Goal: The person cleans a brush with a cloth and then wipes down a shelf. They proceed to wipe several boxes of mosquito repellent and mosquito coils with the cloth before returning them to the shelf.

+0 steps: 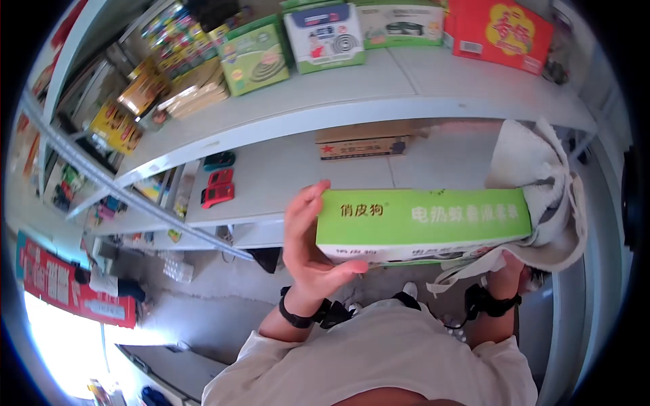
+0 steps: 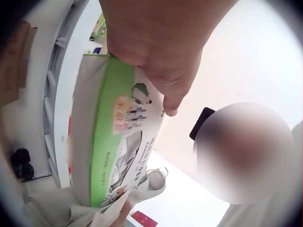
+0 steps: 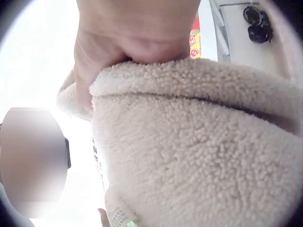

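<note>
A long green and white box (image 1: 420, 220) is held level in front of the chest. My left hand (image 1: 308, 247) grips its left end, thumb on the near side and fingers round the far edge; in the left wrist view the hand (image 2: 156, 52) lies over the box (image 2: 106, 132). A fuzzy pale cloth (image 1: 542, 183) drapes over the right end. My right hand (image 1: 506, 271) holds that end through the cloth, its fingers mostly covered. In the right wrist view the cloth (image 3: 189, 151) hangs from beneath the hand (image 3: 135, 42) and fills much of the picture.
Shelves (image 1: 352, 105) stand ahead, with green boxes (image 1: 254, 57), a red box (image 1: 501, 30) and yellow cans (image 1: 115, 128) on the upper one. A cardboard box (image 1: 362, 145) and red items (image 1: 218, 188) lie on the shelf below. Another person (image 1: 108, 283) is at far left.
</note>
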{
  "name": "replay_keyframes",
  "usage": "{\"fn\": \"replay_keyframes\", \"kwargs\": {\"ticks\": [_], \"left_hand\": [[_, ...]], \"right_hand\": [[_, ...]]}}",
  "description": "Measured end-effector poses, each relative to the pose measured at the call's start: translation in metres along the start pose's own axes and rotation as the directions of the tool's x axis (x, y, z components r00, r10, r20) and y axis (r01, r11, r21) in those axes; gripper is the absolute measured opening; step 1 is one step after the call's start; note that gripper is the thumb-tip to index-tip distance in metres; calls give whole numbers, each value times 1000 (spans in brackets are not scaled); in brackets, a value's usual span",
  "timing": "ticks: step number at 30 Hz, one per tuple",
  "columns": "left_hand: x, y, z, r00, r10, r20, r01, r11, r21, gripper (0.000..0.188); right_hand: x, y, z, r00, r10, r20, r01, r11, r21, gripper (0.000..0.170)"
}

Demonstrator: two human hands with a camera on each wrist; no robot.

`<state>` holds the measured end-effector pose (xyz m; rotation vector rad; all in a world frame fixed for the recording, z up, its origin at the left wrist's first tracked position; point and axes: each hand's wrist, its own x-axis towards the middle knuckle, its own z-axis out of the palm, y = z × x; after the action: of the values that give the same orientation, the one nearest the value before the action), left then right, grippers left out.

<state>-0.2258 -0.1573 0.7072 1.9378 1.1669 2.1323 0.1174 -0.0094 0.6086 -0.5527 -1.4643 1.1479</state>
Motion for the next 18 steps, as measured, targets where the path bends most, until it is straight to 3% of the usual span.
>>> {"fn": "replay_keyframes", "kwargs": {"ticks": [2, 4, 5, 6, 8, 10, 11, 14, 15, 18], "left_hand": [[-6, -6, 13, 993, -94, 77, 103, 987, -124, 114], [-9, -10, 32, 977, -167, 131, 201, 927, -317, 118], [-8, -15, 41, 983, -129, 130, 171, 904, -392, 117], [-14, -17, 45, 965, -199, 170, 250, 891, -378, 121], [-31, -20, 47, 913, -336, 230, 398, 854, -336, 128], [-39, -26, 48, 936, -245, 251, 302, 928, -218, 126], [-39, -24, 51, 954, -176, 241, 215, 965, -148, 122], [-12, 1, 64, 977, 95, 191, -119, 985, 121, 106], [-11, 6, 70, 983, 100, 155, -124, 980, 155, 91], [-14, 18, 80, 990, 82, 115, -116, 934, 339, 85]], "right_hand": [[-17, 10, -13, 962, 97, -254, -87, 995, 50, 43], [-21, 9, -13, 936, 96, -339, -23, 977, 211, 49], [-32, 19, -37, 960, 133, -245, -66, 962, 265, 53], [-39, 21, -53, 976, 166, -140, -115, 943, 313, 56], [-36, 11, -47, 972, 134, -194, -80, 962, 263, 63], [-37, 23, -69, 957, 129, -259, -57, 962, 267, 72], [-40, 55, -98, 943, 140, -301, -47, 954, 297, 78], [10, 24, -84, 947, -77, -311, 138, 974, 180, 89], [29, 18, -82, 946, -95, -308, 162, 967, 199, 90], [78, -32, -37, 984, -165, -61, 154, 976, -157, 91]]}}
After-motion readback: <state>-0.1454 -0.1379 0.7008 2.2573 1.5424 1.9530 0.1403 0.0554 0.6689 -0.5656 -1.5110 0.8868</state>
